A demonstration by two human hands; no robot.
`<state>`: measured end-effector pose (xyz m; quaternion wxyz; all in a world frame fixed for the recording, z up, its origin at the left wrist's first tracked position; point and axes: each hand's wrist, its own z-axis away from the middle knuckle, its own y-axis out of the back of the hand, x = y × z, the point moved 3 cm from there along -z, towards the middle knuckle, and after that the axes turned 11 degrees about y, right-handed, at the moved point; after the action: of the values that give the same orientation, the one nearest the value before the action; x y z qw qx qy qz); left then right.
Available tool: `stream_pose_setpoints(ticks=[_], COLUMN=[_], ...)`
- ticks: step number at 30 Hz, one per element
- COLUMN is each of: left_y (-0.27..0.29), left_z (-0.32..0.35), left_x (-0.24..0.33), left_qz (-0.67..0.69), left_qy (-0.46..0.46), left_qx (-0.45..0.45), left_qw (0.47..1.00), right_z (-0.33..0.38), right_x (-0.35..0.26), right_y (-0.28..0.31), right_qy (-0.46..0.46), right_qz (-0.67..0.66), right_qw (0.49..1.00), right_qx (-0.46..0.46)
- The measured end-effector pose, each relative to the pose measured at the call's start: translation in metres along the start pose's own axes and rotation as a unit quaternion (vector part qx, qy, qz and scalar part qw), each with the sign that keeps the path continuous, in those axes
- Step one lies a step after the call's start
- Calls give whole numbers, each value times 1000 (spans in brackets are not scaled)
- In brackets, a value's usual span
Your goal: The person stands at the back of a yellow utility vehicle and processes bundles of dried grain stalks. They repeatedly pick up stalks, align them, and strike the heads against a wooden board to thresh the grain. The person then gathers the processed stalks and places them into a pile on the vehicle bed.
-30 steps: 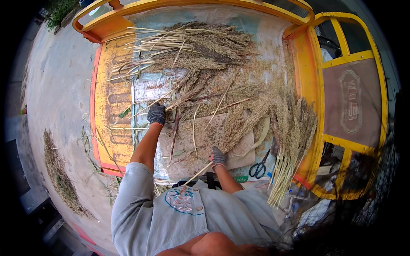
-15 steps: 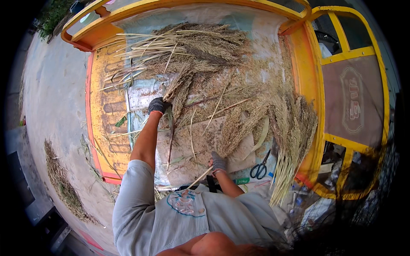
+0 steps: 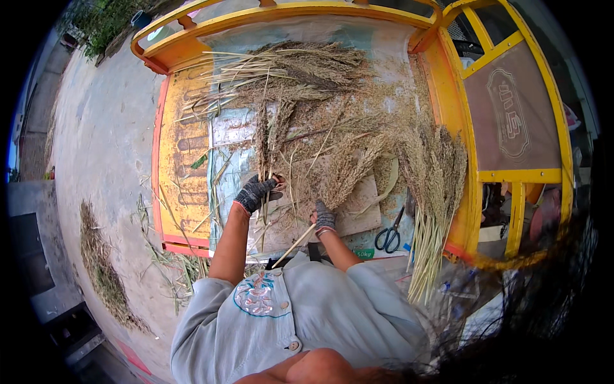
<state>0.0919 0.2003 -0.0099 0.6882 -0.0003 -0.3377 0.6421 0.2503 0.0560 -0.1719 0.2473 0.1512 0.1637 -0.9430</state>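
My left hand (image 3: 257, 194), in a dark grey knit glove, is closed round thin broomcorn stalks (image 3: 261, 144) whose seed heads point away from me. To its right, my gloved right hand (image 3: 324, 217) grips a seedy broomcorn bunch (image 3: 348, 169); a pale stem (image 3: 295, 246) from it slants down toward my shirt. A large broomcorn pile (image 3: 313, 67) lies at the far side, stems to the left. Another thick bundle (image 3: 435, 166) lies at the right, stems toward me. Black-handled scissors (image 3: 387, 239) rest between that bundle and my right hand.
Everything lies on the sheet-covered yellow cart bed (image 3: 182, 160), strewn with loose seeds and stalks. Yellow rails (image 3: 300, 11) border the far side. A yellow frame with a brown panel (image 3: 511, 105) stands at the right. Dry plant litter (image 3: 105, 269) lies on the concrete at left.
My left hand has drawn back toward me from near the far pile, with broomcorn stalks in it. My right hand keeps its bunch and has shifted slightly away from me. The view has tilted.
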Motion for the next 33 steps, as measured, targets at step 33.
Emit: stream_pose_setpoints(ticks=[33], left_y=[-85], left_z=[59], left_x=[-36], left_qz=[-59], left_qy=[-220], left_qx=[-18], left_qw=[974], right_z=[133], right_x=[-91], right_y=[-72], right_qy=[340], right_qz=[451], right_qw=[694], right_qx=[-447])
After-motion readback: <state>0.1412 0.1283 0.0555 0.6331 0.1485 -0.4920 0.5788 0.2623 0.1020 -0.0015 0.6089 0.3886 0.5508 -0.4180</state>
